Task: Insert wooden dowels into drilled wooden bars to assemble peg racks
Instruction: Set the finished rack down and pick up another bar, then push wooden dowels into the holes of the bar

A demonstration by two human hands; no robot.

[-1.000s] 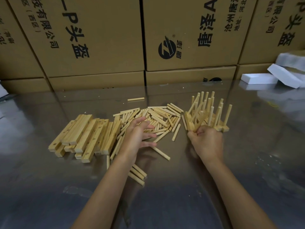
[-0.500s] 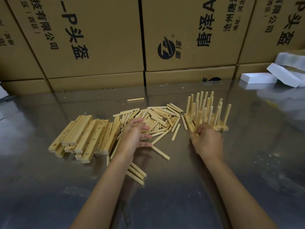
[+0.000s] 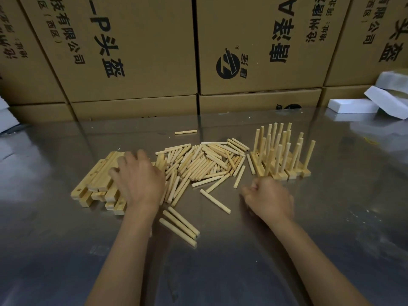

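A stack of drilled wooden bars (image 3: 97, 180) lies on the left of the steel table (image 3: 220, 268). My left hand (image 3: 139, 180) rests palm down on the right part of that stack, fingers spread over the bars. Loose dowels (image 3: 205, 160) are heaped in the middle. On the right stand several assembled peg racks (image 3: 282, 157), dowels pointing up. My right hand (image 3: 270, 197) is just in front of the racks and apart from them, fingers curled, with nothing visible in it.
Three dowels (image 3: 178, 226) lie side by side near my left forearm, and one dowel (image 3: 215, 200) lies alone between my hands. A stray dowel (image 3: 185, 132) sits farther back. Cardboard boxes (image 3: 132, 51) wall the far edge; white foam blocks (image 3: 353, 106) lie at the right.
My left hand moved left from the dowel heap onto the bar stack. My right hand let go of the rack it was setting down and drew back toward me.
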